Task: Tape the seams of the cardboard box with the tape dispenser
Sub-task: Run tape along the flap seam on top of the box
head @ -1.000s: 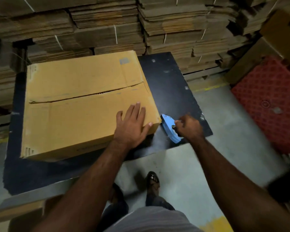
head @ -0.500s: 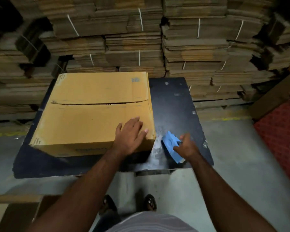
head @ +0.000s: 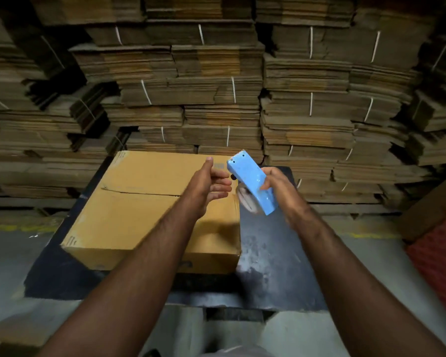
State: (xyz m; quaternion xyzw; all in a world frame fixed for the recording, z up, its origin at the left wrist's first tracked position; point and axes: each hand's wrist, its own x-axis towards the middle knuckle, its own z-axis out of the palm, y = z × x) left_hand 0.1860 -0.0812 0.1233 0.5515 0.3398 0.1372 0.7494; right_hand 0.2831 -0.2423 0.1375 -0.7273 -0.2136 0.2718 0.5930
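Observation:
A closed brown cardboard box point(head: 139, 215) lies on a dark table point(head: 273, 266), its two top flaps meeting at a bare seam across the middle. My right hand point(head: 277, 182) holds a blue tape dispenser point(head: 251, 180) in the air above the box's right end, toothed blade pointing up. A roll of tape shows blurred under the dispenser. My left hand point(head: 207, 185) hovers just left of the dispenser with its fingers spread and reaching toward it, holding nothing. Neither hand touches the box.
Tall stacks of flattened, strapped cardboard point(head: 216, 86) fill the whole background behind the table. A red patterned mat point(head: 438, 258) lies on the grey floor at the right. A yellow floor line runs behind the table.
My right hand has lifted the blue dispenser off the table and raised it above the box. My left hand has left the box top and risen beside the dispenser. The camera has tilted up.

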